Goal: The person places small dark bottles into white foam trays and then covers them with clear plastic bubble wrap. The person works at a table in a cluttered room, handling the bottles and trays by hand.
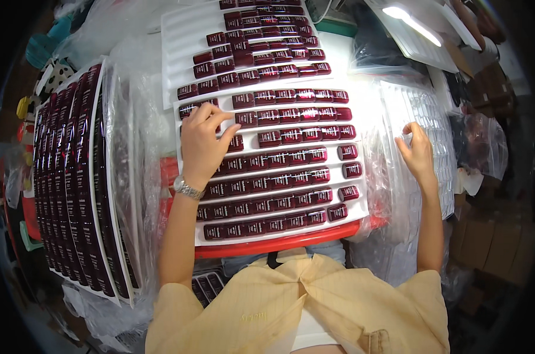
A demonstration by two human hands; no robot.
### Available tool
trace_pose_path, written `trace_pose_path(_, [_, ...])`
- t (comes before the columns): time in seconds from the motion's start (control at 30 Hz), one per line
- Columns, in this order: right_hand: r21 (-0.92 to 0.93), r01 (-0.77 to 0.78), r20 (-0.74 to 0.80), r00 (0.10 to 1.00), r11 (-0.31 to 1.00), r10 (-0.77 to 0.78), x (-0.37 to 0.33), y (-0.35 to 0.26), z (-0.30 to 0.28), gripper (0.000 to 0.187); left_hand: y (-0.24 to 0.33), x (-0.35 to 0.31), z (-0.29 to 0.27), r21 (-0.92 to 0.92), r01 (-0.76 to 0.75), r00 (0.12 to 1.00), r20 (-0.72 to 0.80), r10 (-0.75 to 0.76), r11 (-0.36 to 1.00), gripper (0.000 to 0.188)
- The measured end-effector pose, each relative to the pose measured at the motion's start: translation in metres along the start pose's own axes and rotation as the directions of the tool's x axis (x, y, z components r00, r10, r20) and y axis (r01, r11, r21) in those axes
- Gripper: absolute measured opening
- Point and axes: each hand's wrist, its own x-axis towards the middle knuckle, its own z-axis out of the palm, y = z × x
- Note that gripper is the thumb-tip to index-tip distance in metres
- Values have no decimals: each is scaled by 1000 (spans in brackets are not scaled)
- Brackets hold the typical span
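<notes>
Shirt (214, 318) of pale yellow fills the near edge, with a few dark bottles (205, 289) low down beside the lap. Just beyond it runs the red rim of the table (288, 241). Above that rim lies a white tray (357, 212) carrying crosswise rows of small, glossy, dark red bottles (255, 183) with pale lettering. In its four nearest rows a single bottle sits at the right end, apart from the others. Left of the tray, clear plastic wrap (143, 171) separates it from many more bottles packed in long columns (73, 177).

The left hand (202, 144), with a metal watch (188, 187) at its wrist, bends over the tray's left side. Its thumb and forefinger are narrowly spaced, right beside the left-end bottle (245, 118) of the second-farthest row; I cannot tell whether they grip anything. Gaps show in the rows on either side. The right hand (417, 152) is half curled, thumb near forefinger, over clear moulded trays (439, 138); whether it holds something cannot be told.

Farther off, a second white tray (182, 35) bears staggered bottles, its left part bare. A bright lamp (412, 25) shines at upper right.
</notes>
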Motion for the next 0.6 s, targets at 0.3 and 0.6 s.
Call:
trace_pose_path(0.3, [926,-141,193,974,349,-119,19,-146,-4,21,18,-35,-14,4,-15,1000,26,15,1000,24])
trace_pose_path(0.6, [981,-147,169,967,124,-190,14,-226,45,13,19,-31,-12,138,1,994,111,-16,990,21])
